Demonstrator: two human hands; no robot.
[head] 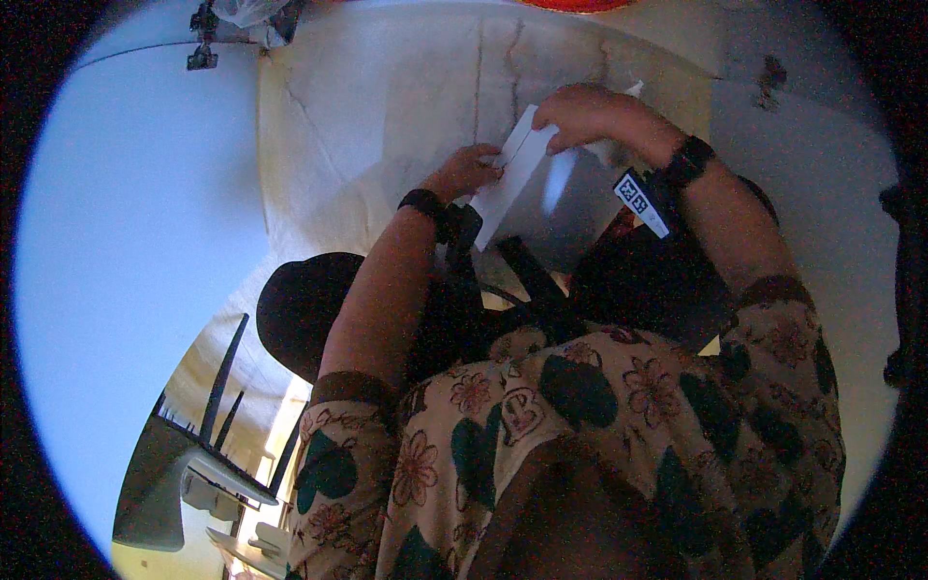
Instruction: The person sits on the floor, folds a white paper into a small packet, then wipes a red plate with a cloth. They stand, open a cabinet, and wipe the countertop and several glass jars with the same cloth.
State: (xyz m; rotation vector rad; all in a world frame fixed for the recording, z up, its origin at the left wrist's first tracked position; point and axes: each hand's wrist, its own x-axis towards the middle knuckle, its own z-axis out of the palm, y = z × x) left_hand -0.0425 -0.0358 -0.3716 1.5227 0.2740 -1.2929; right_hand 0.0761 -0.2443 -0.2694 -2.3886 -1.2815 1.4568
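Observation:
A long white strip, perhaps folded paper or card, slants between my hands, with a thin dark line along its upper part. Bent fingers of my left hand hold its left edge. Higher up, my right hand pinches the strip's top end between thumb and fingers. Beneath both hands spreads a pale, stained surface. Past my right hand a small white tip shows; what it belongs to is hidden. Dark bands circle both wrists, and a white plate with printed codes sits by the right wrist.
A pale blue panel fills the left side. Black clamp-like hardware with clear plastic stands at the upper left. A dark rounded shape lies beside my left forearm. Grey furniture shows at the lower left, and a red rim at the top.

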